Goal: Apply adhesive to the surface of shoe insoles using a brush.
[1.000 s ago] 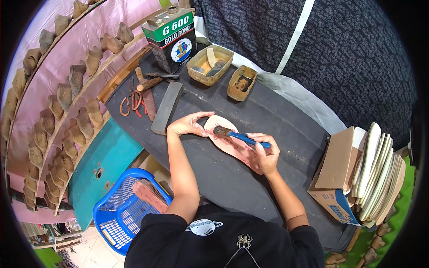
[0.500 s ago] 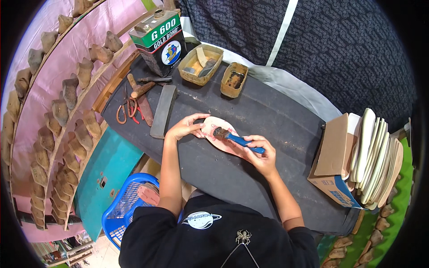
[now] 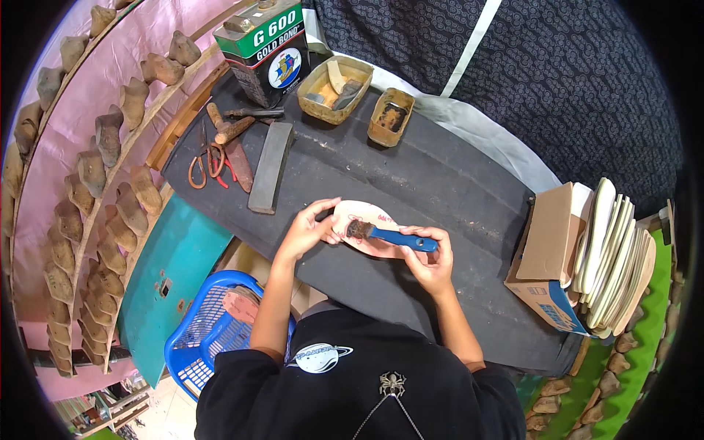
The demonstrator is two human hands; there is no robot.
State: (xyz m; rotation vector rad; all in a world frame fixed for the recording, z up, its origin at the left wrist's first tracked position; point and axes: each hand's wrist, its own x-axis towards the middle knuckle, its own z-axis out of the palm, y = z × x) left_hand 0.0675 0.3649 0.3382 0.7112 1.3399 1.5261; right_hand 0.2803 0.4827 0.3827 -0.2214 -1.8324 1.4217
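A pale pink shoe insole [image 3: 374, 213] with red markings lies across the middle, just above the dark table. My left hand [image 3: 312, 229] grips its left end between thumb and fingers. In my right hand [image 3: 431, 261] is a brush [image 3: 400, 237] with a blue handle. Its dark, crusted bristle end rests against the face of the insole, left of the middle. Fingers of my right hand are close to the insole's right end; whether they also pinch it I cannot tell.
Beyond stand a green-and-black metal can [image 3: 262, 55] and two small tubs [image 3: 334, 110]. At left lie a sharpening stone [image 3: 270, 169], scissors [image 3: 205, 165] and a knife. A cardboard box [image 3: 543, 246] of soles stands right; a blue basket [image 3: 209, 330] sits lower left. Wooden shoe lasts line racks [image 3: 110, 136].
The insole has shifted slightly down and turned more level. The brush has swung flatter, its bristle end lower on the insole. Both hands keep their holds.
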